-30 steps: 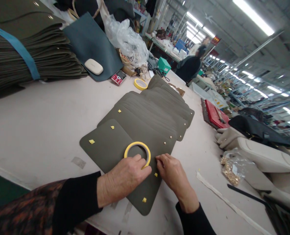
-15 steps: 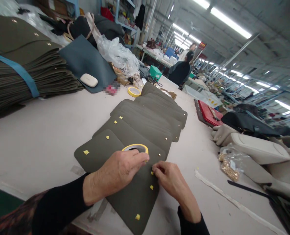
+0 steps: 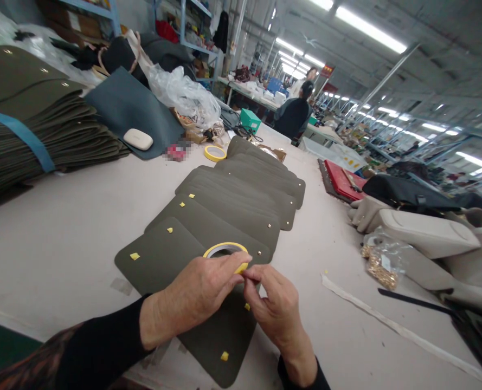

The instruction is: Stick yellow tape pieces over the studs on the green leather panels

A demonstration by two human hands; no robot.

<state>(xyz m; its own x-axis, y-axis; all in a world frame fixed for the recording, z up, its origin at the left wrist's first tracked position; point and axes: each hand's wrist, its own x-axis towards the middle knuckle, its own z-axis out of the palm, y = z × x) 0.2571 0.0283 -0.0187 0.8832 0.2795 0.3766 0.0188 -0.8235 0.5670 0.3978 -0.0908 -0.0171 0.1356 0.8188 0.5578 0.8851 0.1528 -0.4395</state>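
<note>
My left hand (image 3: 198,290) is closed on a roll of yellow tape (image 3: 225,248), held above dark olive panels. My right hand (image 3: 274,303) meets it at the roll's near right edge, thumb and forefinger pinched at the tape's edge; the bit between them is too small to make out. Below both hands lies an olive panel (image 3: 220,330) with small yellow tape pieces, among them one near its bottom corner (image 3: 224,356). More overlapping olive panels (image 3: 241,189) fan away from me, some with tape pieces on the left and metal studs on the right.
A strapped stack of olive panels (image 3: 74,127) stands at the left, beside a dark blue sheet (image 3: 133,108) carrying a white case (image 3: 138,139). Another yellow tape roll (image 3: 215,153) lies behind. Beige bag parts (image 3: 428,238) and a bag of gold hardware (image 3: 381,268) lie right. A person (image 3: 293,116) sits farther off.
My right hand has come up and left from the panel's right edge to the tape roll, its fingertips now meeting my left hand's. The whole view has shifted slightly.
</note>
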